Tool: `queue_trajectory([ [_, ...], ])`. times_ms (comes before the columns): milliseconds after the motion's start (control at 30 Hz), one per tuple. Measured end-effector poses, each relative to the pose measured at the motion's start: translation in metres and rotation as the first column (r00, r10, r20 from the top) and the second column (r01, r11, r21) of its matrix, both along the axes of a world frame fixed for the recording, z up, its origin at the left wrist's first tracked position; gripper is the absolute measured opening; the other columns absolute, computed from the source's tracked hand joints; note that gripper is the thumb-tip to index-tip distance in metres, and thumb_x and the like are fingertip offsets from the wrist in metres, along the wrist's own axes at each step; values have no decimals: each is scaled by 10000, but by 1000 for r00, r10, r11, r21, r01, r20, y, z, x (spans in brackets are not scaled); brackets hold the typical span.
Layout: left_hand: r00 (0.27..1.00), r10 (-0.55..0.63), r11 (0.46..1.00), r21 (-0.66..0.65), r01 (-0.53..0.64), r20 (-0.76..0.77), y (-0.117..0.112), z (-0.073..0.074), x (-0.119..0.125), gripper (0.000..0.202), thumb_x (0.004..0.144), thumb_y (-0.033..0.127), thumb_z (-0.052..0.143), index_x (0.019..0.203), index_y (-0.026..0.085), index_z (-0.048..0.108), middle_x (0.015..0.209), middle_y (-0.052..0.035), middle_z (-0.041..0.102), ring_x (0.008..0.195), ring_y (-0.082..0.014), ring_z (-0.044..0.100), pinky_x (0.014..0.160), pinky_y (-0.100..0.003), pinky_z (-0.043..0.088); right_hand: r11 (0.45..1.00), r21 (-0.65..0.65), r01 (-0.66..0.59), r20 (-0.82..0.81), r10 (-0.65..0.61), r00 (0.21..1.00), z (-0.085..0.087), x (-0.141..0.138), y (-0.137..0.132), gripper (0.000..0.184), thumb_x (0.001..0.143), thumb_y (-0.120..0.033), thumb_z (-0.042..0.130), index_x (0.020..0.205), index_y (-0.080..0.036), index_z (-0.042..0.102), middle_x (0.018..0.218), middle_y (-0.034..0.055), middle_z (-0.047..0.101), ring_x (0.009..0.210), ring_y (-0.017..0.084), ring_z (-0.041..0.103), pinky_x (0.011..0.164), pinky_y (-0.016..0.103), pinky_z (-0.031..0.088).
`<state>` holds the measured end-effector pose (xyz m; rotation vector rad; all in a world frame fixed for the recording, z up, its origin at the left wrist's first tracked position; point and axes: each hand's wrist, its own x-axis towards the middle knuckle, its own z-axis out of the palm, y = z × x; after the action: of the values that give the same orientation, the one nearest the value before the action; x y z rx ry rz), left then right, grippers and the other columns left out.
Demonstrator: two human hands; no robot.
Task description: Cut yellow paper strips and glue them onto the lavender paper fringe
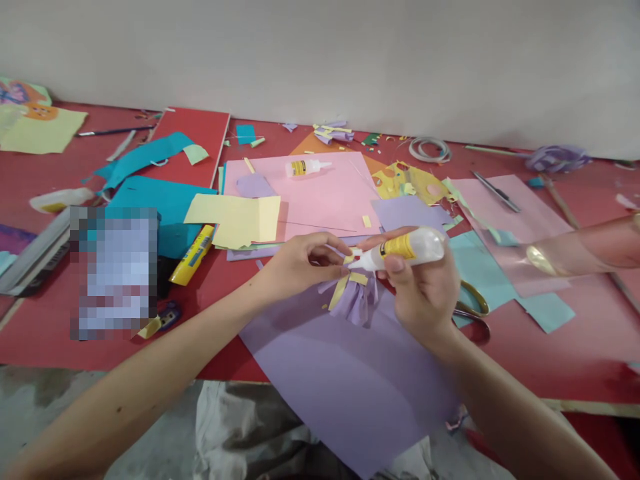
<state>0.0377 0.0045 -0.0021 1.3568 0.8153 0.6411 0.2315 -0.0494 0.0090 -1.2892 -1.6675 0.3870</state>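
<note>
My right hand [425, 293] is wrapped round a clear glue bottle [420, 245] with a yellow label. The bottle lies nearly level, its white nozzle pointing left at the top of a fringed paper tassel [354, 303]. Purple strips and a few pale yellow ones make up the tassel, which hangs over a large purple paper sheet [345, 373]. My left hand [305, 263] is closed, thumb and fingers pinching the tassel's top end. Whether the nozzle touches the paper I cannot tell.
A second glue bottle [303, 168] lies on pink paper [340, 193]. Scissors [473, 310] rest by my right wrist. A yellow glue stick [193, 255], a craft knife [497, 191] and a clear tube [580, 247] are on the red table [220, 343]. A wall [320, 60] stands behind.
</note>
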Motion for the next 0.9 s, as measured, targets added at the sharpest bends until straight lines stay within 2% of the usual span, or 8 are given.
queue_trajectory([
  [67,1000,-1,1000,0,1,-8,0,0,0,231,786,226,765,996,177,682,828,-17,746,754,-119,681,676,-226,491,999,32,-7,46,5,999,1,-1,-1,353,1005,-520,514,938,-238,716,756,33,687,649,199,640,664,373,515],
  [133,1000,-4,1000,-8,4,-13,-1,0,-1,234,786,228,765,998,176,681,828,-19,746,751,-119,676,669,-224,486,998,64,16,57,-20,998,2,-1,-1,337,1010,-502,515,939,-240,714,835,43,717,703,205,665,706,383,519],
  [433,1000,2,1000,12,-2,-6,-1,0,-1,246,792,251,769,1011,177,684,837,-26,744,771,-131,685,677,-230,494,998,55,7,60,-11,998,1,0,-2,278,1017,-470,516,989,-264,700,981,63,767,785,232,702,750,414,552],
  [633,1000,3,1000,28,-3,-8,-2,0,-1,243,795,248,765,1011,174,681,843,-25,745,771,-125,684,672,-219,494,996,86,-2,81,-5,997,2,0,-3,234,1001,-453,561,995,-269,705,961,54,770,769,222,703,763,397,571],
  [900,1000,15,999,32,-15,-2,-2,-2,0,232,796,230,755,1003,172,669,843,-22,742,789,-125,689,698,-226,507,998,55,6,95,-11,995,3,-1,-2,221,1000,-429,574,989,-252,706,934,56,759,754,210,704,757,378,572],
])
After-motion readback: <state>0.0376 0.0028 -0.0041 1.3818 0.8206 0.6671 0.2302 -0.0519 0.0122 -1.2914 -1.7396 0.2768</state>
